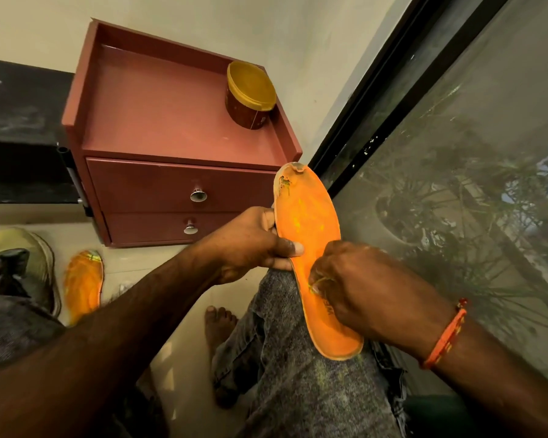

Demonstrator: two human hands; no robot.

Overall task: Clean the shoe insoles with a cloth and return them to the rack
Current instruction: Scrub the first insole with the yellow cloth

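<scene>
An orange insole [307,222] stands tilted over my right knee, its worn toe end pointing up toward the cabinet. My left hand [250,245] grips its left edge, thumb pressed on the top face. My right hand [361,286] lies over the heel half with curled fingers, and the fingertips pinch a small yellow-green scrap [321,281] against the insole. No cloth shows clearly. A second orange insole [84,286] lies on the floor at the left, beside a pale green shoe [23,267].
A red-brown two-drawer cabinet [171,121] stands ahead against the wall, with a gold-lidded tin [250,96] on top. A dark-framed window [456,184] runs close along the right. My jeans-clad leg [282,358] and bare foot [219,324] are below the hands.
</scene>
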